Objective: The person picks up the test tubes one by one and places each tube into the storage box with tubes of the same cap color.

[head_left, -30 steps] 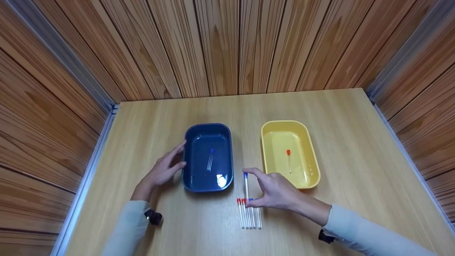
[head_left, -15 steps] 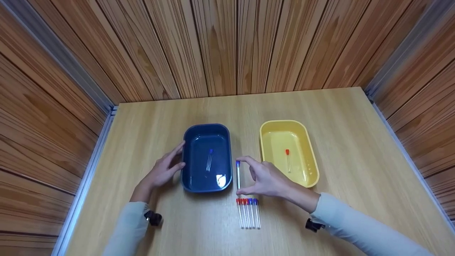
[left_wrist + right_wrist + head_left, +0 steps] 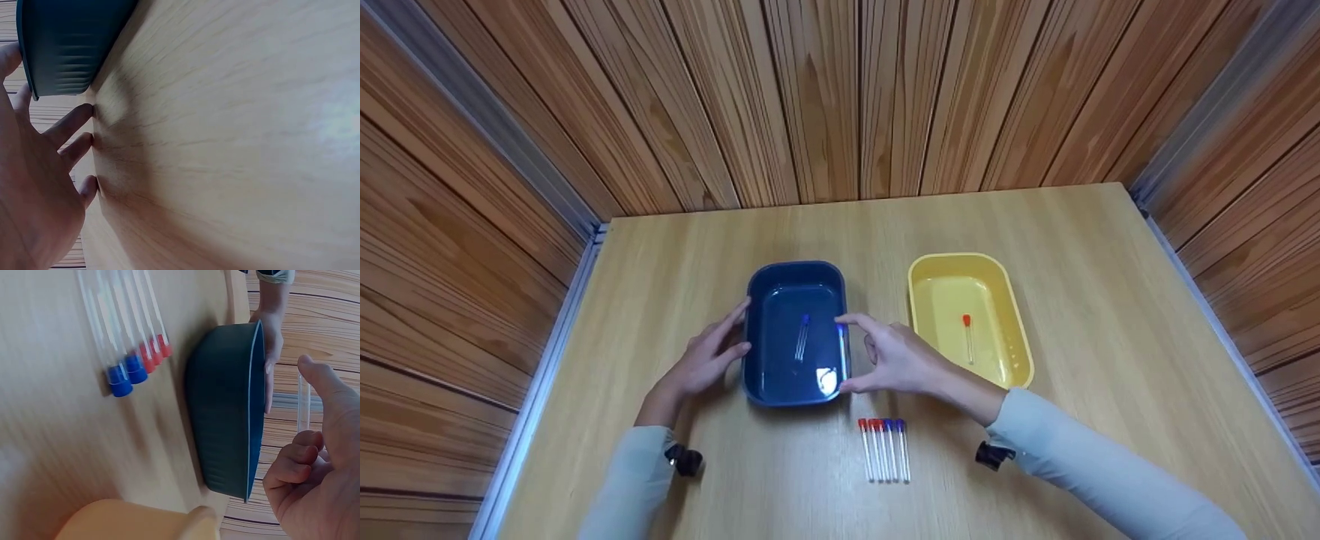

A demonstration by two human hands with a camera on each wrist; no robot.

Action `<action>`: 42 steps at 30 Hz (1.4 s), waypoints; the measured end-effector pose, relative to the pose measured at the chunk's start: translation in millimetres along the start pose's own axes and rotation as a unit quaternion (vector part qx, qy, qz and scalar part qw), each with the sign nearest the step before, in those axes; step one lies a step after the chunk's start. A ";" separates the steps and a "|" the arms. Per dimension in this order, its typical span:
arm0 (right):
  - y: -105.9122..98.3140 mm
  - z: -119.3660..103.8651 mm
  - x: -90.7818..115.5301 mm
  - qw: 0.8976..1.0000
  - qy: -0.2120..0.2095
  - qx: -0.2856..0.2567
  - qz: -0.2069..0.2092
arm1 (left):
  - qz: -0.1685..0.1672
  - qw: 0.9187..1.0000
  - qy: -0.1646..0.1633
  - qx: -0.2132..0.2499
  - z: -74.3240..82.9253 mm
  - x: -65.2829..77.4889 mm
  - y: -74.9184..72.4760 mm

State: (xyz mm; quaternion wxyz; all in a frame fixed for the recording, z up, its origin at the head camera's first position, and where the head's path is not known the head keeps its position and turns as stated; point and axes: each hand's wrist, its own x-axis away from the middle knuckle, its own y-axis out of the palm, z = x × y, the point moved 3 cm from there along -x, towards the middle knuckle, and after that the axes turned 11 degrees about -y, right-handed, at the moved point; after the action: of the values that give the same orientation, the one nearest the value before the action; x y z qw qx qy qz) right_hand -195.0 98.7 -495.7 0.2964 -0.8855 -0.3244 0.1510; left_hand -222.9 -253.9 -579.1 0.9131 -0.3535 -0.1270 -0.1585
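Note:
My right hand (image 3: 901, 358) pinches a clear blue-capped test tube (image 3: 841, 346) by its two ends, between thumb and forefinger. The tube is above the right rim of a dark blue tray (image 3: 769, 379). In the right wrist view, the held tube (image 3: 304, 408) is apart from the tray, its cap hidden by fingers. My left hand (image 3: 705, 361) touches the tray's left side with fairly straight fingers; in the left wrist view, other fingertips (image 3: 86, 111) rest on the table. Inside the tray lies blue-capped glass (image 3: 802, 341), either one tube or two close together.
Right of the blue tray stands a yellow tray (image 3: 937, 300) holding one red-capped tube (image 3: 969, 341). In front, several red- and blue-capped tubes (image 3: 883, 454) lie side by side on the wooden table (image 3: 765, 480). Wood-panelled walls (image 3: 832, 105) enclose the back and sides.
My right hand has carried the blue-capped test tube leftward and away from the row, up to the blue tray's right rim. The left hand stays at the tray's side.

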 end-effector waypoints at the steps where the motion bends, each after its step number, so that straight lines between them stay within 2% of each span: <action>1: 0.2 -0.5 -2.5 1.000 0.003 0.000 -0.001 | 0.000 1.000 0.001 0.002 -0.1 -0.1 0.2; 7: 1.5 -5.9 -18.6 1.000 0.009 -0.006 -0.003 | 0.001 1.000 0.012 0.010 0.6 -0.8 -0.6; 14: 3.2 -14.8 -36.4 1.000 -0.003 -0.029 -0.011 | 0.005 1.000 0.012 0.013 1.0 -0.4 0.3; 20: 1.9 -17.8 -51.1 0.998 0.009 -0.051 -0.022 | 0.016 1.000 0.020 0.001 2.5 -0.7 2.3; 30: 3.3 -9.5 -78.6 0.994 0.027 -0.100 -0.035 | 0.006 1.000 -0.011 0.011 1.8 0.1 2.1; 36: 5.4 -0.4 -89.5 0.992 0.040 -0.117 -0.033 | -0.002 1.000 -0.011 0.011 1.4 -0.1 2.1; 42: 10.4 5.9 -97.1 0.988 0.063 -0.134 -0.050 | -0.004 1.000 -0.007 0.012 1.0 0.1 1.1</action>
State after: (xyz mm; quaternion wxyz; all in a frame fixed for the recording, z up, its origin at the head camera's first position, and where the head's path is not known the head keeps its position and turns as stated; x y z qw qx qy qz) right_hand -264.9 30.3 -499.4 0.2023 -0.9074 -0.3667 0.0352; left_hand -222.6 -252.4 -579.0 0.9159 -0.3430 -0.1366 -0.1577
